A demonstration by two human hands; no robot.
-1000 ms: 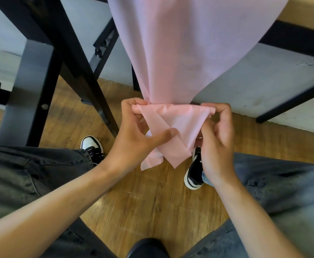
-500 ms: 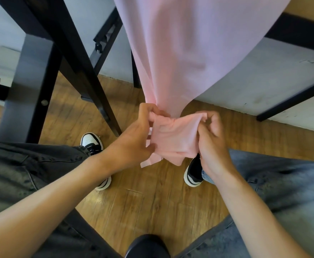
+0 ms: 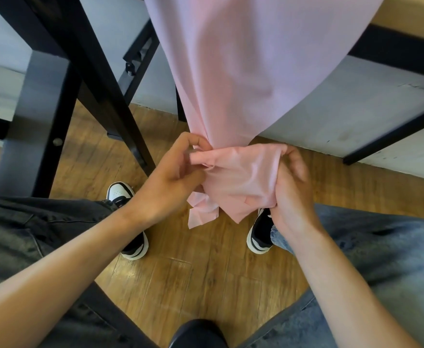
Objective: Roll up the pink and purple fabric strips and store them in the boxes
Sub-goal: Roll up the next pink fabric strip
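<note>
Now both hands, left and right, pinch the pink strip's bunched end; better to square its edges and wind tightly, keeping the hanging length taut.

The floor is wood plank laminate in a warm brown tone, with a glossy finish that reflects light. A pale grey wall meets the floor along a straight line at the far side. Black table legs run diagonally at upper left, beside a wide black upright panel carrying one round metal fastener. A black bar crosses the wall at right.
</note>
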